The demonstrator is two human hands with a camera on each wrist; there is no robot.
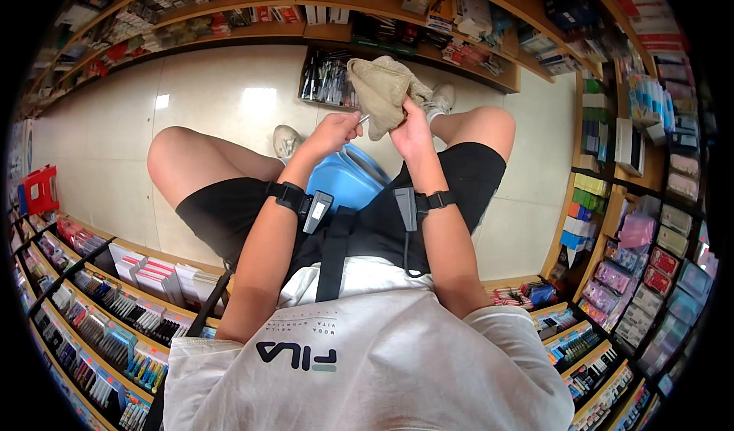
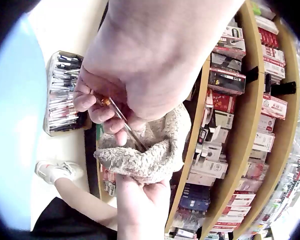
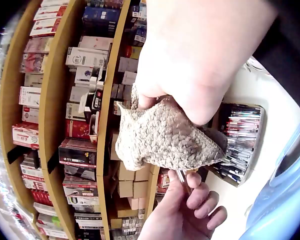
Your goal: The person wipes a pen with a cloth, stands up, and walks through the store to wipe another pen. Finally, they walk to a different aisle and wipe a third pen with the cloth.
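My left hand [image 1: 335,134] pinches a slim pen [image 2: 127,124] with a shiny shaft and an orange bit near one end. A beige, nubbly cloth [image 1: 378,91] hangs bunched from my right hand [image 1: 413,131], which grips it by its near edge. In the left wrist view the pen's far end goes into a fold of the cloth. From the right wrist view, the left hand's thumb and index finger [image 3: 193,181] hold the pen right below the cloth's lower edge. The right hand's fingertips are partly hidden in the cloth.
On the floor beyond the hands stands a box [image 1: 329,105] packed with many pens [image 3: 242,132]. A smooth blue plastic piece [image 1: 336,180] sits between the person's legs. Shelves [image 1: 245,1] of boxed goods line the far side, and stationery racks [image 1: 115,301] stand close behind on both sides.
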